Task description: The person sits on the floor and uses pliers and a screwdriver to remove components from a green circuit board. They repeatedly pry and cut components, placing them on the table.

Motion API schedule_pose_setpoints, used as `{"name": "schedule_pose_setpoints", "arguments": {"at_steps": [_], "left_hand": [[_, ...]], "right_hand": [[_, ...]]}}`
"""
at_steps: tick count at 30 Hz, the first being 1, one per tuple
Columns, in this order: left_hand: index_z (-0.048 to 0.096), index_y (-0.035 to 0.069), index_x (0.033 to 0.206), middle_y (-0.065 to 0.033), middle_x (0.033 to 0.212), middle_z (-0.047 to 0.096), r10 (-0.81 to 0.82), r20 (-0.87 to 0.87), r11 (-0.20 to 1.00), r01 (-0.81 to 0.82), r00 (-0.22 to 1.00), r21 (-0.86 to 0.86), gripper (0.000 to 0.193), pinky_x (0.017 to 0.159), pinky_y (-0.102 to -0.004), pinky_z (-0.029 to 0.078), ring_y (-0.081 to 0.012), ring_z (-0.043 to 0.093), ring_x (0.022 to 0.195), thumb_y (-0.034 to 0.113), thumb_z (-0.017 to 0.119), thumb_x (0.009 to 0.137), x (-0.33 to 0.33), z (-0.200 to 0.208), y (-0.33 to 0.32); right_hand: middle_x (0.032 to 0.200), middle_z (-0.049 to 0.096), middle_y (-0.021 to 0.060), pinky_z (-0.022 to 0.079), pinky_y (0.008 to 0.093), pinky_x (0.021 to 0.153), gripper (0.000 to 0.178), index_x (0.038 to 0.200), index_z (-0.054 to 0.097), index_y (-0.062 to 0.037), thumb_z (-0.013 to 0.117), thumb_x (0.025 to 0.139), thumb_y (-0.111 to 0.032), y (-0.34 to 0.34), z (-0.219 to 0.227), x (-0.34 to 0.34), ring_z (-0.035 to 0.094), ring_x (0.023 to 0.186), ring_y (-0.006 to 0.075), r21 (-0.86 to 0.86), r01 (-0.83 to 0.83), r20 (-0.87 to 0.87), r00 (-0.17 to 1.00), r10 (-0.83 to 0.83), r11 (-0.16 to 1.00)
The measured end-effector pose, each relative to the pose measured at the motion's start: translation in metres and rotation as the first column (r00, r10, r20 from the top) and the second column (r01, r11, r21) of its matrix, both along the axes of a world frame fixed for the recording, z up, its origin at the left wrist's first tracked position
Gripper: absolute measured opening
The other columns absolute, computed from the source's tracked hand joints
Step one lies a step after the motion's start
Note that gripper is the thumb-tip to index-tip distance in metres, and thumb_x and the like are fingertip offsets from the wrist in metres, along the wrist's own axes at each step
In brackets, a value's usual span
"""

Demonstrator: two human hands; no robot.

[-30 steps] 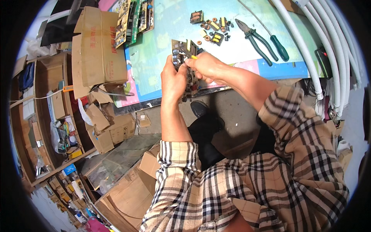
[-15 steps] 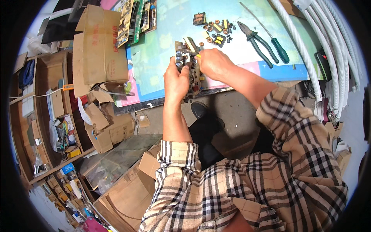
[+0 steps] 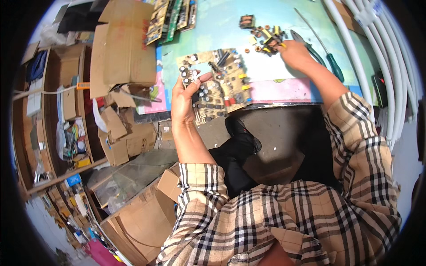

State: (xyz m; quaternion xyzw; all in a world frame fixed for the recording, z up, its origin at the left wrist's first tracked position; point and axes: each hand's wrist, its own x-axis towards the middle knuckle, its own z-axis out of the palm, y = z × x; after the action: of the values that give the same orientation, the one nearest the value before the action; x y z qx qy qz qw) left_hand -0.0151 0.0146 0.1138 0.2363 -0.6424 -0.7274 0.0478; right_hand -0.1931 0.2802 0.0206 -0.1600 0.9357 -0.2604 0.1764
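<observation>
My left hand (image 3: 184,99) is closed on the left edge of a tan circuit board (image 3: 224,86), its thumb on top. The board lies face up over the table's front edge and carries dark capacitors, black heat sinks and yellow and red parts. At the pile of small components (image 3: 266,37), my right hand (image 3: 296,54) has its fingers pressed together at the pile's right side. A dark and yellow bit shows at the fingertips, too small to make out. The pile mixes copper-wound coils and yellow-taped transformers. A larger wound transformer (image 3: 247,21) stands just beyond it.
Right of the pile lie dark-handled pliers (image 3: 316,55), partly behind my right hand, and a green-handled screwdriver (image 3: 333,66). More circuit boards (image 3: 171,22) stand at the back left beside a cardboard box (image 3: 122,48). White corrugated hoses (image 3: 377,48) hang along the right.
My right hand has moved from the board rightward to the component pile. The board, edge-on earlier, now lies turned with its component side up in my left hand.
</observation>
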Motion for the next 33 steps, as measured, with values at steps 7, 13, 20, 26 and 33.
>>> {"name": "schedule_pose_setpoints", "arguments": {"at_steps": [7,13,20,26,33], "left_hand": [[0.047,-0.005,0.12,-0.0357,0.12,0.054,0.109,-0.257,0.926,-0.003,0.96,0.378,0.038,0.093,-0.0508,0.051,-0.0435,0.056,0.115,0.002,0.057,0.084,0.019,0.007,-0.017],[0.048,-0.003,0.121,-0.0363,0.124,0.051,0.143,-0.359,0.879,0.048,0.922,0.475,0.037,0.095,-0.053,0.05,-0.0459,0.052,0.119,0.003,0.058,0.085,0.021,0.008,-0.022],[0.05,-0.001,0.119,-0.0346,0.125,0.052,0.233,-0.402,0.843,0.022,0.886,0.537,0.034,0.096,-0.0538,0.048,-0.0449,0.052,0.119,0.003,0.056,0.086,0.028,0.008,-0.03],[0.051,-0.001,0.12,-0.0337,0.126,0.052,0.323,-0.415,0.751,0.037,0.851,0.66,0.028,0.097,-0.0554,0.046,-0.0443,0.052,0.12,0.013,0.048,0.096,0.026,-0.003,-0.04],[0.054,0.001,0.12,-0.0313,0.125,0.054,0.334,-0.424,0.652,0.119,0.842,0.749,0.033,0.099,-0.0577,0.044,-0.0439,0.05,0.121,0.025,0.046,0.099,0.029,-0.009,-0.045]], "right_hand": [[0.075,0.061,0.0137,0.053,0.0255,0.052,0.022,0.087,0.053,0.0061,0.049,0.094,-0.015,-0.001,-0.001,-0.002,0.067,0.07,0.0188,-0.369,0.547,0.8,0.598,-0.043,0.751],[0.111,0.063,0.0267,0.049,0.0441,0.09,0.026,0.102,0.069,-0.0015,0.056,0.086,-0.017,0.019,-0.02,-0.015,0.062,0.103,0.0385,0.276,0.099,0.016,0.994,-0.107,0.956],[0.102,0.067,0.022,0.05,0.044,0.088,0.031,0.101,0.071,-0.0063,0.063,0.084,-0.031,0.016,0.001,-0.024,0.063,0.101,0.0377,0.252,0.129,-0.018,0.992,-0.129,0.959],[0.09,0.069,0.018,0.05,0.0419,0.08,0.031,0.097,0.073,-0.0109,0.062,0.084,-0.036,-0.001,0.022,-0.009,0.065,0.086,0.0339,-0.009,0.122,0.004,0.993,-0.122,0.992],[0.071,0.065,0.0051,0.043,0.0265,0.052,0.025,0.085,0.068,0.0003,0.059,0.093,-0.021,-0.025,0.031,0.009,0.056,0.059,0.011,-0.412,0.352,0.467,0.874,-0.137,0.84]]}}
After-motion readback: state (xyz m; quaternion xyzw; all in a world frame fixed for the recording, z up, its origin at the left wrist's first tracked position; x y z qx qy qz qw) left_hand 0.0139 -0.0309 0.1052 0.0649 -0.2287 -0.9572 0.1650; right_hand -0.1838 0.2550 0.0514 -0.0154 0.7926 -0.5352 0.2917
